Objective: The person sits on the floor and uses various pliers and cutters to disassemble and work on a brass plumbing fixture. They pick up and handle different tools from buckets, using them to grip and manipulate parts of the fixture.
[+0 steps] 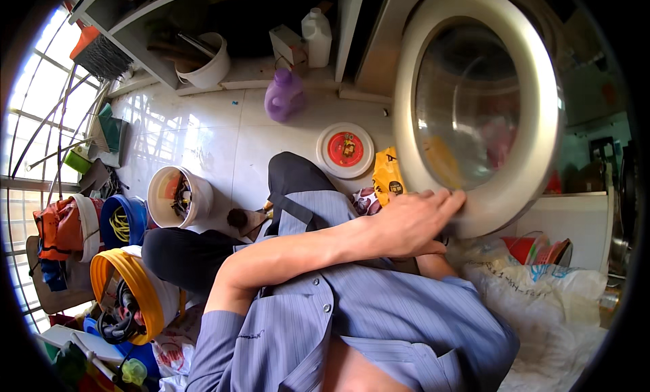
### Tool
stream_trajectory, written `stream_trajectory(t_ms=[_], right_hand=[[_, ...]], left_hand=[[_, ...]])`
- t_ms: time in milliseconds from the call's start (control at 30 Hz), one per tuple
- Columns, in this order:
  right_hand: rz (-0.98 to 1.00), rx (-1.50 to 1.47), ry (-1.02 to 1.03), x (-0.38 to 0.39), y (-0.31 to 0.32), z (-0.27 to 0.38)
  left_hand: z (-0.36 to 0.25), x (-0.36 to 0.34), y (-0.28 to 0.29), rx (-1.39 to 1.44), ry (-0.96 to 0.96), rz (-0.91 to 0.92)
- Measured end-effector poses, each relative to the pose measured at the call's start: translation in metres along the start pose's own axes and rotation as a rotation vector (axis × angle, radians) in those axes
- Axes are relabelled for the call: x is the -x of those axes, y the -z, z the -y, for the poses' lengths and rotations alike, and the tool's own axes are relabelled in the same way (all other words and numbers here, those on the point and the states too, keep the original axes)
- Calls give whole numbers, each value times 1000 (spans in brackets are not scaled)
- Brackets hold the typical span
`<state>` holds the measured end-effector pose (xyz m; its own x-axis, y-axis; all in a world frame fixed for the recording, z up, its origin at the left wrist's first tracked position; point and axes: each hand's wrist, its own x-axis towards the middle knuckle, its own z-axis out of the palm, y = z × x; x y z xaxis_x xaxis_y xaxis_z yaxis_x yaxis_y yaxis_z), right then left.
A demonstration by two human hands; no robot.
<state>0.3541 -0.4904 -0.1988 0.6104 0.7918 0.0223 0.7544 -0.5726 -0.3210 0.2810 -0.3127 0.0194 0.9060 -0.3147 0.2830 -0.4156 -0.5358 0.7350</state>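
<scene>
My left hand [413,223] reaches across my body and has its fingers curled on the lower edge of a round, silver-rimmed washing machine door [542,121], which stands open with a clear window. My right hand [428,250] is mostly hidden beneath the left one, near the same door edge; what its fingers do cannot be made out. A yellow printed bag [387,168] and some patterned fabric lie just left of the door. A round white lid with a red center [345,149] is on the tiled floor beyond my knee.
A purple jug [284,97] and white jug [317,36] stand by low shelving. Several buckets [159,199] and a yellow-rimmed pail [112,280] crowd the left side beside a barred window. Translucent sacks [535,304] and a white cabinet [569,212] are at the right.
</scene>
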Motion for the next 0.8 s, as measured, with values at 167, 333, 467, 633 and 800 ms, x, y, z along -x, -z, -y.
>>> stream_trajectory(t_ms=[167,333,467,633,800], right_hand=[[54,-4,-108,-4,-4,4],[104,100,-252,-52,1,-7],[-438,112,31,-108,84,33],[-664,262,-27,-134,156,-49],[-659,473,-140,-153,180,-151]], left_hand=[[5,7,-17,-226,-54,275],[48,45,11,-309,111,311],[82,108,71,-444,302,200],[105,144,119,-503,545,188],[117,163,132,-466,616,94]])
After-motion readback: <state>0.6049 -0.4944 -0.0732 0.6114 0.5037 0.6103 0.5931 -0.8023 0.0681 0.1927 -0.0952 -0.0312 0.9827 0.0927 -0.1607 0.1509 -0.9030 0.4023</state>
